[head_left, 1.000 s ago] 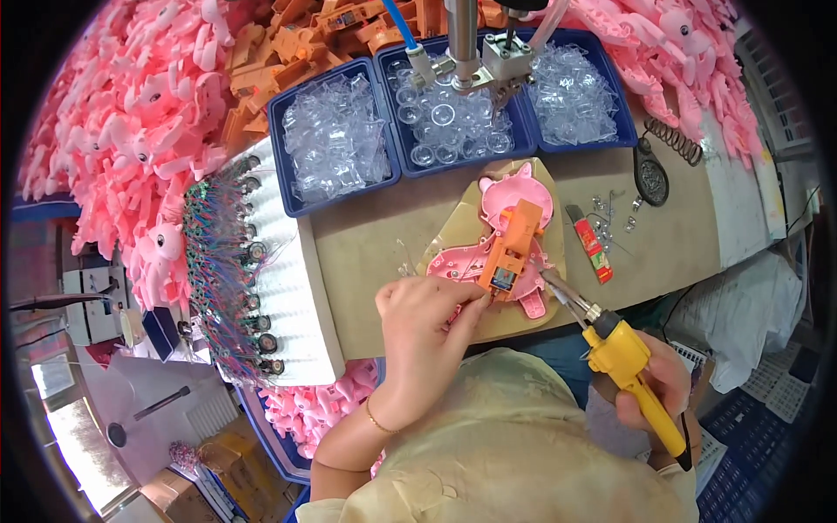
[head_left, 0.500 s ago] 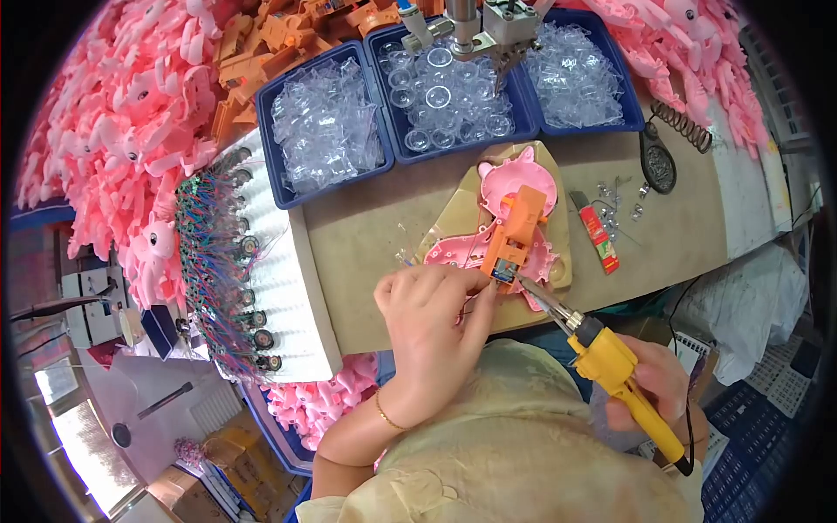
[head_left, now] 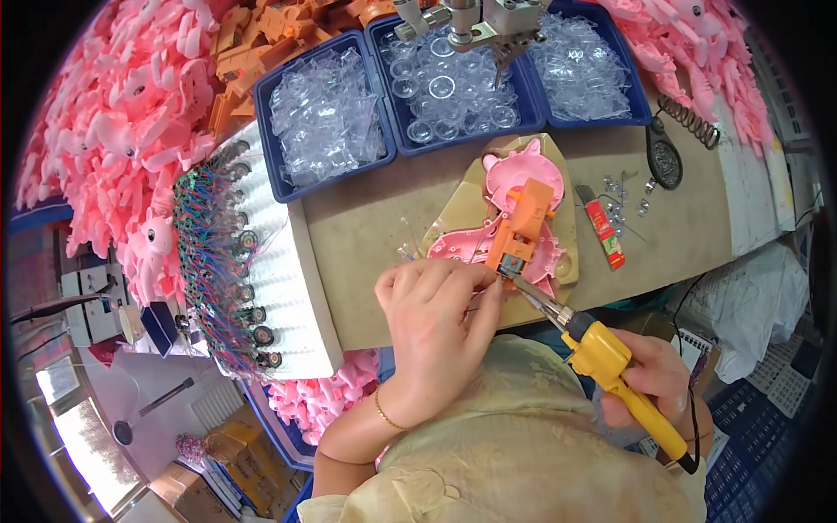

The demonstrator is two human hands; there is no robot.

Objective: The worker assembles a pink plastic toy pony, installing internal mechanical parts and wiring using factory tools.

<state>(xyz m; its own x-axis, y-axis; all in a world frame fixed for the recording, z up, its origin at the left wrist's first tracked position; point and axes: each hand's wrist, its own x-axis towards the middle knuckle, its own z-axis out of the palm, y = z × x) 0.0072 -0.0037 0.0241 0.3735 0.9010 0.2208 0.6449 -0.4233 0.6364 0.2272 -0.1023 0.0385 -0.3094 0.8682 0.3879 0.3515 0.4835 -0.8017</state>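
Observation:
A pink animal-shaped toy shell half (head_left: 458, 246) lies hollow side up in a tan holder (head_left: 466, 205) on the bench. Across it rests an orange plastic housing (head_left: 534, 207), its lower end holding a small metallic-looking part. My left hand (head_left: 440, 318) pinches at that lower end with thumb and forefinger; what lies between the fingertips is hidden, though a thin wire shows beneath them. In my right hand (head_left: 658, 379) is a yellow soldering gun (head_left: 603, 357), its tip touching or very near the housing's lower end, beside my left fingertips.
Blue bins (head_left: 390, 144) of clear plastic parts stand behind, under a metal machine head (head_left: 475, 30). Wired round parts (head_left: 248, 240) line a white foam block (head_left: 301, 288) at left. A red-handled cutter (head_left: 603, 234) and small metal bits (head_left: 615, 205) lie right. Pink shells (head_left: 113, 131) pile up far left.
The soldering gun's tip has shifted slightly left along the housing's lower end, toward my left fingertips. My left hand keeps its pinch, and the whole view has moved a little.

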